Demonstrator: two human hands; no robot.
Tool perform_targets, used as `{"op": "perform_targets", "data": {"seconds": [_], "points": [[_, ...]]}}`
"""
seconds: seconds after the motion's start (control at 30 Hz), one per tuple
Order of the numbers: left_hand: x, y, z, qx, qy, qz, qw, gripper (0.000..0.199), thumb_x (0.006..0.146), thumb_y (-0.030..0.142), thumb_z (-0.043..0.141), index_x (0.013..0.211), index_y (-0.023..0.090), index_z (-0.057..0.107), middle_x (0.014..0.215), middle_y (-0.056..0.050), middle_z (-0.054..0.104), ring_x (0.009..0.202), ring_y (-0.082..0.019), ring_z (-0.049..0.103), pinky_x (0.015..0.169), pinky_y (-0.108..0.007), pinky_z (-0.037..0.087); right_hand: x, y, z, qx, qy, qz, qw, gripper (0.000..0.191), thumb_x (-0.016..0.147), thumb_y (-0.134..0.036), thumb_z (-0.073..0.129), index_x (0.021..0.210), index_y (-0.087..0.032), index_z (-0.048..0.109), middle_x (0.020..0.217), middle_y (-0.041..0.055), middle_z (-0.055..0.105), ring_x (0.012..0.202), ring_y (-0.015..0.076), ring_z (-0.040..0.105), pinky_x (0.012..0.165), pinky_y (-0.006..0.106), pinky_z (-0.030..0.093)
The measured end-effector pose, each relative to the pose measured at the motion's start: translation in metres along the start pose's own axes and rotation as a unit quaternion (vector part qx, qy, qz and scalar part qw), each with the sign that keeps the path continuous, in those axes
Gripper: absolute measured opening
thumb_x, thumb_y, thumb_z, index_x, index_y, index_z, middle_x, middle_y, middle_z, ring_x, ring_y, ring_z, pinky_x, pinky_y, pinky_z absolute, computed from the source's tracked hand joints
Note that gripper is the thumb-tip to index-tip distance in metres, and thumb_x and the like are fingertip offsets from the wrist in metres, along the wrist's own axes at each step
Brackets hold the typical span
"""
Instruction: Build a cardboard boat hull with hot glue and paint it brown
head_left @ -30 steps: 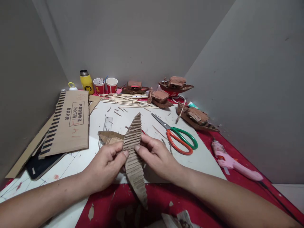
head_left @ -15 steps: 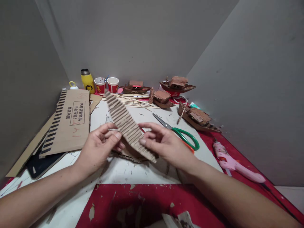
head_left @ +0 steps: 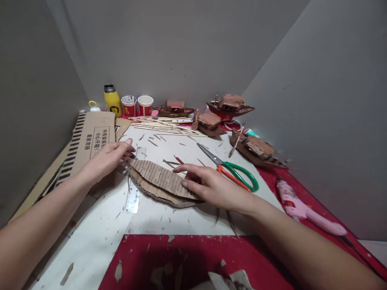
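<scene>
ridged cardboard (head_left: pixel 163 176) has been lowered, touched by the right hand (head_left: pixel 210 187), pinch unclear; the left hand (head_left: pixel 110 156) is held, fingers parted.

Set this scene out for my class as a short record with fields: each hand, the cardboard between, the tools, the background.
Left hand: near the cardboard's left tip; contact unclear
Right hand: thumb on the ribbed cardboard piece; grip unclear
Underneath: curved cardboard piece, near edge showing
Tools: scissors with green and orange handles; pink glue gun far right; clear ruler running under the cardboard
Back: yellow bottle, two paper cups, model boats
</scene>
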State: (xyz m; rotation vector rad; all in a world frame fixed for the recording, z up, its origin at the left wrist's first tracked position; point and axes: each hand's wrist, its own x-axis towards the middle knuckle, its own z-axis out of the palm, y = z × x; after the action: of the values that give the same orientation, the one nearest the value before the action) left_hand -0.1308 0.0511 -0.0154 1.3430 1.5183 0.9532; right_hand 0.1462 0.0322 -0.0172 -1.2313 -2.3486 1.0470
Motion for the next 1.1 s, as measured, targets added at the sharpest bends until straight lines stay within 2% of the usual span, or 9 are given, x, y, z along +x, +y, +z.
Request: {"op": "perform_targets", "data": {"seconds": [0.07, 0.2, 0.3, 0.4, 0.6, 0.73, 0.83, 0.93, 1.1], "points": [[0.000, -0.001, -0.001, 0.026, -0.036, -0.003, 0.999, 0.052, 0.078, 0.064, 0.059, 0.085, 0.014, 0.072, 0.084, -0.011, 0.071, 0.072, -0.022, 0.061, 0.056, -0.027, 0.044, 0.000, 0.000, 0.000, -0.049, -0.009, -0.002, 0.999, 0.032, 0.091, -0.021, 0.048, 0.121, -0.018, 0.060, 0.075, 0.0011, 0.064, 0.068, 0.0146, 0.057, 0.062, 0.024, 0.043], [-0.001, -0.004, 0.001, 0.084, -0.118, 0.038, 0.989, 0.030, 0.075, 0.048, 0.070, 0.079, 0.018, 0.071, 0.073, -0.003, 0.068, 0.065, -0.016, 0.057, 0.059, -0.024, 0.041, -0.001, 0.000, -0.002, -0.119, -0.018, -0.010, 0.993, 0.035, 0.092, -0.022, 0.048, 0.124, -0.020, 0.060, 0.100, 0.0084, 0.072, 0.090, 0.0215, 0.066, 0.077, 0.031, 0.048], [-0.002, -0.007, 0.004, 0.087, -0.139, 0.050, 0.985, 0.022, 0.074, 0.039, 0.072, 0.077, 0.018, 0.066, 0.070, -0.001, 0.065, 0.061, -0.014, 0.054, 0.057, -0.023, 0.038, -0.001, 0.001, 0.000, -0.147, -0.020, -0.023, 0.989, 0.034, 0.092, -0.021, 0.048, 0.123, -0.020, 0.062, 0.115, 0.0100, 0.071, 0.100, 0.0239, 0.067, 0.085, 0.035, 0.049], [-0.003, -0.007, 0.006, 0.108, -0.152, 0.060, 0.981, 0.019, 0.076, 0.034, 0.068, 0.071, 0.018, 0.060, 0.068, 0.001, 0.061, 0.059, -0.012, 0.050, 0.055, -0.022, 0.036, -0.001, 0.002, 0.005, -0.182, -0.008, -0.044, 0.982, 0.031, 0.093, -0.020, 0.049, 0.120, -0.019, 0.065, 0.113, 0.0099, 0.071, 0.101, 0.0243, 0.067, 0.087, 0.036, 0.049], [-0.008, -0.004, 0.009, 0.204, -0.233, 0.046, 0.950, 0.021, 0.075, 0.033, 0.064, 0.065, 0.018, 0.055, 0.074, 0.000, 0.065, 0.060, -0.012, 0.049, 0.055, -0.023, 0.035, 0.000, 0.003, 0.012, -0.277, 0.021, -0.082, 0.957, 0.026, 0.094, -0.022, 0.050, 0.113, -0.021, 0.069, 0.096, 0.0099, 0.069, 0.091, 0.0226, 0.064, 0.075, 0.032, 0.049], [-0.013, -0.005, 0.015, 0.264, -0.256, 0.063, 0.928, 0.022, 0.076, 0.033, 0.060, 0.062, 0.019, 0.051, 0.067, 0.001, 0.062, 0.058, -0.013, 0.048, 0.053, -0.024, 0.033, 0.001, 0.008, 0.000, -0.262, 0.049, -0.106, 0.958, 0.025, 0.094, -0.025, 0.052, 0.110, -0.018, 0.069, 0.099, 0.0121, 0.067, 0.097, 0.0245, 0.061, 0.084, 0.036, 0.048], [-0.020, -0.005, 0.020, 0.335, -0.231, 0.085, 0.910, 0.015, 0.076, 0.031, 0.058, 0.066, 0.021, 0.052, 0.061, 0.003, 0.056, 0.058, -0.015, 0.048, 0.053, -0.025, 0.031, 0.001, 0.013, -0.016, -0.222, 0.078, -0.078, 0.969, 0.031, 0.093, -0.028, 0.052, 0.118, -0.014, 0.064, 0.109, 0.0148, 0.067, 0.104, 0.0261, 0.061, 0.090, 0.038, 0.047], [-0.027, -0.003, 0.023, 0.382, -0.202, 0.105, 0.896, 0.005, 0.075, 0.028, 0.056, 0.079, 0.024, 0.054, 0.066, 0.003, 0.058, 0.061, -0.016, 0.051, 0.055, -0.026, 0.031, 0.002, 0.016, -0.032, -0.166, 0.006, -0.025, 0.986, 0.036, 0.092, -0.035, 0.054, 0.120, -0.014, 0.063, 0.108, 0.0126, 0.070, 0.096, 0.0241, 0.065, 0.083, 0.034, 0.049], [-0.030, 0.000, 0.025, 0.393, -0.203, 0.095, 0.892, 0.026, 0.077, 0.034, 0.058, 0.102, 0.025, 0.056, 0.078, 0.000, 0.063, 0.068, -0.019, 0.056, 0.057, -0.027, 0.033, 0.005, 0.017, -0.038, -0.101, -0.102, 0.018, 0.989, 0.044, 0.089, -0.037, 0.057, 0.126, -0.015, 0.060, 0.112, 0.0115, 0.069, 0.098, 0.0234, 0.064, 0.081, 0.031, 0.048]]}}
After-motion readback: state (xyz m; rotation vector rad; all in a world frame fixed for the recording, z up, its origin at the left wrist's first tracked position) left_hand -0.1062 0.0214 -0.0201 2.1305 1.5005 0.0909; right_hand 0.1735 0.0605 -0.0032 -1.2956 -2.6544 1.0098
